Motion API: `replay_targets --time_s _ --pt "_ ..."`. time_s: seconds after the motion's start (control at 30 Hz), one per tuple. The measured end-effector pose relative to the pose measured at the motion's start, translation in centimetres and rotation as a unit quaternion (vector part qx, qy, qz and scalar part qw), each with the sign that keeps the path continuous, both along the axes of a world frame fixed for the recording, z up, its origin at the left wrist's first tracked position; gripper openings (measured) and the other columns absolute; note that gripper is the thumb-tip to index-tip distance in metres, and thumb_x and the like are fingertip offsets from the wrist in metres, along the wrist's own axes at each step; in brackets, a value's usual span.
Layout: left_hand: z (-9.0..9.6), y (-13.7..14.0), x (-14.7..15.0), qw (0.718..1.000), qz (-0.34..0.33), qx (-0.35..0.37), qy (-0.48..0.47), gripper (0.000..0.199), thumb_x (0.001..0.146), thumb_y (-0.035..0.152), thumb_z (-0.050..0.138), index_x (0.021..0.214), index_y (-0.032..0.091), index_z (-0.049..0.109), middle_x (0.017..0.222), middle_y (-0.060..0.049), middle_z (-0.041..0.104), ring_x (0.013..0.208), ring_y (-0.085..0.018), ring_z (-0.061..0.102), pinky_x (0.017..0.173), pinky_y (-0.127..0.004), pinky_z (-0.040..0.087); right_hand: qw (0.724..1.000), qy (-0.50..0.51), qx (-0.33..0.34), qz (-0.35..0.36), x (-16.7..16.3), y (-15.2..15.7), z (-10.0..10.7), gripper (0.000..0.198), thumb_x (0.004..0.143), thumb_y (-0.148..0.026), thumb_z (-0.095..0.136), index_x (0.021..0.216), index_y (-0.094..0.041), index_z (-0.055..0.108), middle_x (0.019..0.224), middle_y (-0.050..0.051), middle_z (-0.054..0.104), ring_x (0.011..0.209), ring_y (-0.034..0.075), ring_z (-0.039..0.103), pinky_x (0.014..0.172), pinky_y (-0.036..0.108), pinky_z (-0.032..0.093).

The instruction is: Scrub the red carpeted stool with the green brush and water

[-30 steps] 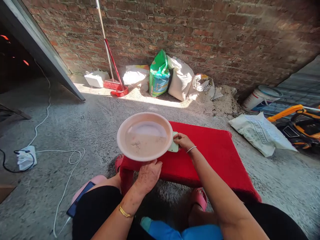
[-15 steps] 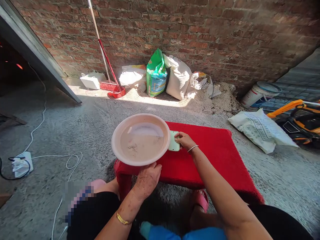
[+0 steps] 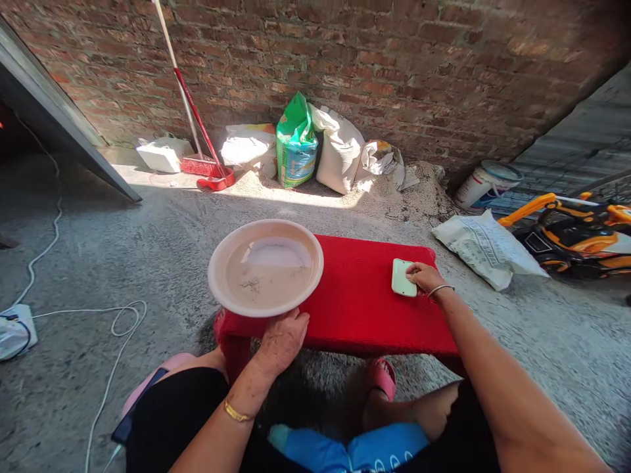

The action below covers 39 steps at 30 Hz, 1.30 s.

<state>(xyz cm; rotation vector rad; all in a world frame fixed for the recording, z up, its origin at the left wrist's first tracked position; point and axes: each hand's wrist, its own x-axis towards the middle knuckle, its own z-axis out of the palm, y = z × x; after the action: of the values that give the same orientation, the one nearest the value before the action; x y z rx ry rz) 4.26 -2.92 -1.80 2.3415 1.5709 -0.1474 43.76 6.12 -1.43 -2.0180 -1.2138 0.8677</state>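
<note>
A wide, pale pink basin (image 3: 217,282) of cloudy water with dark specks stands at the left end of a low bench covered in red cloth (image 3: 359,282). My left hand (image 3: 283,341) is at the basin's near side, its fingers curled against the outside below the rim; some fingertips are hidden. Over the right part of the bench, my right hand (image 3: 421,279) pinches a shallow, pale green soap dish (image 3: 401,282) with rounded corners and small holes. Whether the dish touches the cloth I cannot tell.
Along the brick wall stand a red broom and dustpan (image 3: 217,177), a green sack (image 3: 296,148) and a white sack (image 3: 340,154). To the right are a bucket (image 3: 486,184), a flat white bag (image 3: 486,246) and an orange-black toy vehicle (image 3: 576,230). A white cable (image 3: 118,355) crosses the left floor.
My right hand has carried the soap dish rightward from beside the basin along the red bench. My left hand remains at the basin. The whole view has shifted slightly.
</note>
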Motion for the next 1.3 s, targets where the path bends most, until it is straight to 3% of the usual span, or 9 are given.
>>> replay_targets --time_s 0.13,0.37,0.47,0.57,0.67,0.83,0.93,1.17,1.3 --pt "-0.4 -0.1 -0.2 1.000 -0.002 0.013 -0.009 0.034 0.108 0.020 0.039 0.113 0.020 0.072 0.116 -0.011 0.074 0.105 -0.023 0.074 0.089 -0.033 0.057 0.999 -0.005 -0.034 -0.036 1.1 -1.4 1.6 0.022 0.063 -0.013 0.069 0.061 -0.026 0.051 0.041 -0.005 0.046 0.028 0.013 0.040 0.031 0.024 0.029" --pt "-0.1 0.1 -0.1 1.000 -0.008 0.017 0.011 0.034 0.107 0.019 0.039 0.113 0.020 0.073 0.114 -0.012 0.073 0.108 -0.026 0.073 0.090 -0.036 0.057 0.990 0.101 -0.049 0.082 -12.1 0.2 -1.5 0.020 0.063 -0.017 0.074 0.080 -0.021 0.064 0.053 -0.009 0.055 0.042 0.008 0.049 0.039 0.018 0.038" --pt "-0.2 0.3 0.0 1.000 -0.006 0.015 0.016 0.035 0.107 0.019 0.038 0.112 0.019 0.073 0.112 -0.011 0.073 0.106 -0.026 0.073 0.090 -0.037 0.058 0.986 0.114 -0.064 0.104 -15.4 0.5 -2.7 0.020 0.064 -0.017 0.077 0.080 -0.021 0.066 0.055 -0.008 0.057 0.044 0.008 0.050 0.041 0.017 0.038" --pt "-1.0 0.3 0.2 1.000 0.003 0.021 -0.014 0.035 0.108 0.021 0.039 0.111 0.020 0.074 0.113 -0.010 0.072 0.104 -0.023 0.072 0.092 -0.035 0.057 0.986 0.108 -0.082 0.097 -13.5 -0.4 -2.4 0.017 0.065 -0.018 0.076 0.077 -0.021 0.064 0.052 -0.009 0.055 0.042 0.008 0.049 0.040 0.017 0.036" --pt "-2.5 0.1 0.6 0.996 0.000 0.060 -0.067 0.031 0.107 0.023 0.044 0.115 0.021 0.074 0.126 -0.010 0.071 0.115 -0.022 0.070 0.104 -0.035 0.054 0.990 0.086 -0.092 0.063 -7.7 -2.2 -1.0 0.016 0.065 -0.019 0.074 0.074 -0.021 0.061 0.047 -0.010 0.049 0.039 0.008 0.044 0.039 0.017 0.033" --pt "-4.5 0.3 1.4 0.990 -0.010 0.100 -0.098 0.040 0.101 0.036 0.062 0.137 0.019 0.069 0.153 -0.017 0.060 0.145 -0.032 0.055 0.122 -0.047 0.044 0.996 0.051 -0.074 0.000 0.3 -5.3 1.2 0.017 0.065 -0.023 0.075 0.075 -0.021 0.062 0.046 -0.010 0.045 0.041 0.009 0.042 0.041 0.019 0.034" --pt "-5.1 0.6 1.7 0.991 -0.021 0.098 -0.085 0.053 0.100 0.040 0.065 0.150 0.023 0.061 0.166 -0.017 0.047 0.154 -0.033 0.043 0.126 -0.051 0.037 0.995 0.091 -0.051 -0.001 -1.4 -5.7 1.1 0.019 0.061 -0.023 0.073 0.076 -0.021 0.060 0.050 -0.009 0.049 0.043 0.010 0.045 0.041 0.019 0.035" --pt "-5.3 1.0 1.8 0.994 -0.042 0.097 -0.027 0.057 0.103 0.041 0.060 0.157 0.025 0.055 0.170 -0.017 0.040 0.158 -0.033 0.038 0.129 -0.054 0.031 0.959 0.209 -0.104 0.163 -13.8 -4.2 -2.0 0.016 0.063 -0.017 0.065 0.077 -0.022 0.059 0.054 -0.010 0.050 0.044 0.008 0.044 0.041 0.017 0.033" --pt "-5.3 1.1 1.9 0.994 -0.044 0.095 -0.016 0.057 0.103 0.041 0.059 0.157 0.025 0.055 0.170 -0.016 0.039 0.158 -0.034 0.038 0.128 -0.054 0.031 0.961 0.201 -0.112 0.155 -11.5 -4.9 -2.3 0.014 0.064 -0.017 0.066 0.076 -0.021 0.058 0.053 -0.011 0.049 0.045 0.007 0.042 0.042 0.016 0.031"
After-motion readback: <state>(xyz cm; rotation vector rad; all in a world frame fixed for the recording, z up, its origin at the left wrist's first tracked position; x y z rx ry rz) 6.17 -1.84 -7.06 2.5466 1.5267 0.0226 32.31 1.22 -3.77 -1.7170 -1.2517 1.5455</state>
